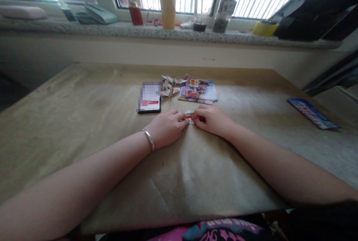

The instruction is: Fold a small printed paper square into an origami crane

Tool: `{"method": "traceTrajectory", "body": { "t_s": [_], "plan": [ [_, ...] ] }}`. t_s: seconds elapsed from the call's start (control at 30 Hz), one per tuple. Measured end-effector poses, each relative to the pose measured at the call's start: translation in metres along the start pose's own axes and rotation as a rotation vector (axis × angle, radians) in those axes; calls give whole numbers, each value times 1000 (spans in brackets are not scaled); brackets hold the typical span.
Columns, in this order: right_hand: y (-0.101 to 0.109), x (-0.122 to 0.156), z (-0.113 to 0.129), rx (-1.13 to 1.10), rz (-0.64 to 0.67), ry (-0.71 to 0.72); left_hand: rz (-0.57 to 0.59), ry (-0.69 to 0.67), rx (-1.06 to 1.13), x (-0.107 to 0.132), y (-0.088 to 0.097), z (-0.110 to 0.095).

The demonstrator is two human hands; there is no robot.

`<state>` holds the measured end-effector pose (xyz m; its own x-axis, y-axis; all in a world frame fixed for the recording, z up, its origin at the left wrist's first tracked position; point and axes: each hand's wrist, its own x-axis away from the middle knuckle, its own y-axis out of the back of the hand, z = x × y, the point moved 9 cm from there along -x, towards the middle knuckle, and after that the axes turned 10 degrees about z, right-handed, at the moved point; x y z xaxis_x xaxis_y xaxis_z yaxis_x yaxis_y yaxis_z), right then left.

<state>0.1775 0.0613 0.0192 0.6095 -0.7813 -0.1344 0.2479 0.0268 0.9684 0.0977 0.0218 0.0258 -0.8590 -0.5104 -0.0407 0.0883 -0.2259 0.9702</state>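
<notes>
Between my two hands, on the brown-covered table, is a small piece of folded paper, white with a red stripe. My left hand, with a silver bracelet at its wrist, has its fingers pressed on the paper's left side. On the right side, my right hand pinches the paper between thumb and fingers. Much of the paper is hidden by the fingers. Folded paper cranes, white with coloured print, stand just beyond, next to a phone with a lit screen.
A stack of colourful printed sheets lies behind my right hand. Far to the right is a blue printed strip. On the stone windowsill stand a red jar, a tall yellowish cylinder, a clear container and a black bag.
</notes>
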Motion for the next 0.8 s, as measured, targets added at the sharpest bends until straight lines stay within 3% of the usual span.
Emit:
{"method": "traceTrajectory", "body": {
  "t_s": [0.27,0.57,0.8],
  "plan": [
    [0,0,4,81,24,-55,19,10,38,-1,0,2],
    [0,9,12,139,21,113,-9,7,59,1,-4,5],
    [3,5,15,194,62,65,57,-7,-19,1,-3,1]
  ]
}}
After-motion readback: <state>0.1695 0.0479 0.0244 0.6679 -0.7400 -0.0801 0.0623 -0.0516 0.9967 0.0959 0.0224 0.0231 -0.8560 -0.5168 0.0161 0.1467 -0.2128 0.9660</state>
